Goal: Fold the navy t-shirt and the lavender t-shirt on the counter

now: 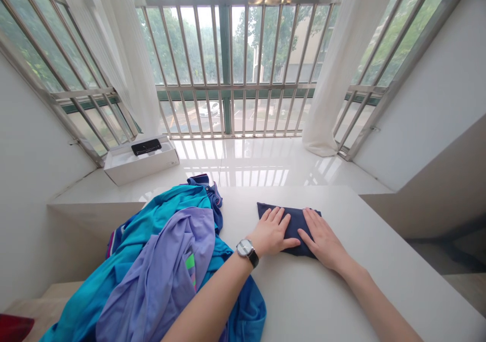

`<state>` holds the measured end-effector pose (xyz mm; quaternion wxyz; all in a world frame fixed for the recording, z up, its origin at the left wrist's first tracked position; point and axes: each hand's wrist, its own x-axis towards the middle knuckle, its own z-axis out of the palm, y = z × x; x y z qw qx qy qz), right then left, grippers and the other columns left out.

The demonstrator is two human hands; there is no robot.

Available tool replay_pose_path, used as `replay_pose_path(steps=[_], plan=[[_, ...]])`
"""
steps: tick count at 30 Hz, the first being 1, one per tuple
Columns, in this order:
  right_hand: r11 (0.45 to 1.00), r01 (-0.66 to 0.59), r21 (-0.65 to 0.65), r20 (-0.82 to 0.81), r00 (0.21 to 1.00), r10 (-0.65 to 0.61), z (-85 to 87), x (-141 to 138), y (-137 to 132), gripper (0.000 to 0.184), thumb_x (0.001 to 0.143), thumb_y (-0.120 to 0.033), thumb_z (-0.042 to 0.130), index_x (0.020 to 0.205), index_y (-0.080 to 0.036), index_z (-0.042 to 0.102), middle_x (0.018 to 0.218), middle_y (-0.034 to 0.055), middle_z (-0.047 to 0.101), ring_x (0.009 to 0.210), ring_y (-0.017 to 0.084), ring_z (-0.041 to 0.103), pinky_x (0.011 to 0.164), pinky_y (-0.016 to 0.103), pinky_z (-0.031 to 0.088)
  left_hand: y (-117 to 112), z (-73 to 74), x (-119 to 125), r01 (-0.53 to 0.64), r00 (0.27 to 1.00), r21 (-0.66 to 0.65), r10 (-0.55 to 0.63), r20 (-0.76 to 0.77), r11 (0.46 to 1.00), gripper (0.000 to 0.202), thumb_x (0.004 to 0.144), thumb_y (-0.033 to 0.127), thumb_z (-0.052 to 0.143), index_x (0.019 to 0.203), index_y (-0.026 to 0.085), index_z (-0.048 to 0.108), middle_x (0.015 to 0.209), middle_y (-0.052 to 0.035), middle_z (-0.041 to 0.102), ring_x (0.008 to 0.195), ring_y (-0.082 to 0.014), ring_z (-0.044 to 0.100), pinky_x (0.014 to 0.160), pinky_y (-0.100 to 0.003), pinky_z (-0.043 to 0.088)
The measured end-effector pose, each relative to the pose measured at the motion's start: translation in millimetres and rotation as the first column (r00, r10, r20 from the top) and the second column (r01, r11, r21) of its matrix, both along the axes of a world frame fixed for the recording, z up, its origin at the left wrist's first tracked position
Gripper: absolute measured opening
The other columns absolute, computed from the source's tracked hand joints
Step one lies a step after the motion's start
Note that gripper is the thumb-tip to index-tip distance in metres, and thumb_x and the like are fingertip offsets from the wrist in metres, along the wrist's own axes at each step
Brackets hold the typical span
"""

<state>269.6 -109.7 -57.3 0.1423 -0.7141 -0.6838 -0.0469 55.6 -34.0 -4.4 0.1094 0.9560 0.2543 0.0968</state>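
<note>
Folded navy fabric packet [295,221], flat on the smooth white desk [304,301], with long axis apparently crosswise, beneath left hand [270,234] at its left part and right hand [323,241] at its right end; both equally near, in flat, spread grip, clasping nothing.

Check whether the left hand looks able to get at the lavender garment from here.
Probably yes: the left hand rests flat on the folded navy cloth, and the lavender garment lies beside it atop the teal one, with no other clothing visibly covering it.
</note>
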Motion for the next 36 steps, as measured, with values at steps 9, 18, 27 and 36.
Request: replay_pose_path(steps=[9,18,27,36], plan=[[0.968,-0.173,0.181,-0.039,0.982,0.183,22.9,-11.7,0.2,0.052,0.098,-0.038,0.037,0.143,-0.015,0.047,0.145,0.0126,0.051,0.138,0.025,0.041,0.114,0.044,0.037,3.3,-5.2,-0.3,-0.001,1.0,-0.034,0.002,0.028,0.999,0.09,0.089,0.076,0.023,0.151,0.011,0.03,0.158,-0.0173,0.026,0.148,-0.0294,0.017,0.121,-0.046,0.013],[1.0,-0.02,-0.005,0.03,0.999,0.02,2.6,-9.7,2.5,0.068,0.095,-0.052,0.029,0.15,-0.013,0.035,0.156,0.0148,0.034,0.144,0.03,0.029,0.117,0.049,0.029,6.4,-4.5,0.4,-0.016,1.0,-0.042,0.016,0.003,0.999,0.094,0.086,0.08,0.025,0.151,0.013,0.029,0.158,-0.0162,0.025,0.148,-0.0274,0.017,0.121,-0.045,0.015],[0.999,0.012,-0.032,0.03,0.999,-0.011,5.7,-8.9,4.6,0.07,0.094,-0.056,0.031,0.15,-0.014,0.034,0.157,0.0142,0.033,0.145,0.029,0.027,0.117,0.048,0.027,1.9,-5.1,-3.9,-0.001,0.999,0.048,-0.002,0.051,0.999,0.073,0.097,0.064,0.02,0.149,0.015,0.034,0.157,-0.0141,0.031,0.146,-0.0261,0.022,0.12,-0.044,0.015],[0.999,-0.021,-0.031,-0.027,0.999,0.021,19.7,-6.8,8.8,0.069,0.093,-0.05,0.037,0.147,-0.007,0.038,0.154,0.0187,0.036,0.144,0.029,0.028,0.117,0.046,0.026,0.8,-6.1,0.6,-0.097,0.993,0.002,0.097,0.074,0.995,0.074,0.092,0.072,0.027,0.149,0.025,0.036,0.159,-0.0102,0.026,0.148,-0.0322,0.012,0.119,-0.053,0.012]])
